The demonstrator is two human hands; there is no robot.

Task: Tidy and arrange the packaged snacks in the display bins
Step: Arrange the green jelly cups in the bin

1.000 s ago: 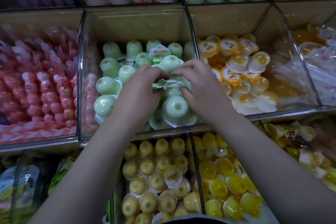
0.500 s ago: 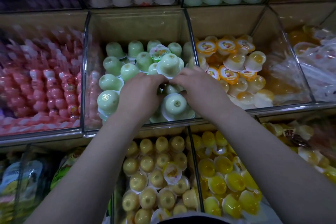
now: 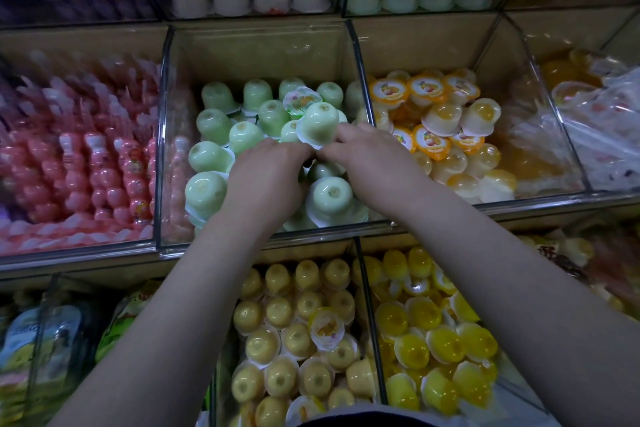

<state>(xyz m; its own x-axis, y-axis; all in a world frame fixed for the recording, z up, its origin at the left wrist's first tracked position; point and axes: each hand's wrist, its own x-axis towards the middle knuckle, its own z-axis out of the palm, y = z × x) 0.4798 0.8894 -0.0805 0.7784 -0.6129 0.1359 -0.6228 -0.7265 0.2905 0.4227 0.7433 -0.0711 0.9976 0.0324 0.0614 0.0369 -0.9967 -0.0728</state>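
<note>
Left hand [image 3: 266, 177] and right hand [image 3: 367, 163] meet at the fingertips, each pinching the lower rim of an upturned green jelly cup [image 3: 318, 123], which sits just beyond them on top of the pile in the middle display bin [image 3: 263, 52]. Other green cups crowd the left and near sides. The right divider [image 3: 362, 80] stands just beside the right hand, and open room remains only toward the bare back wall.

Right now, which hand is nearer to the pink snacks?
Left. The left hand lies among the green cups, one bin from the pink snacks; the right hand lies farther right, near the orange cups.
</note>
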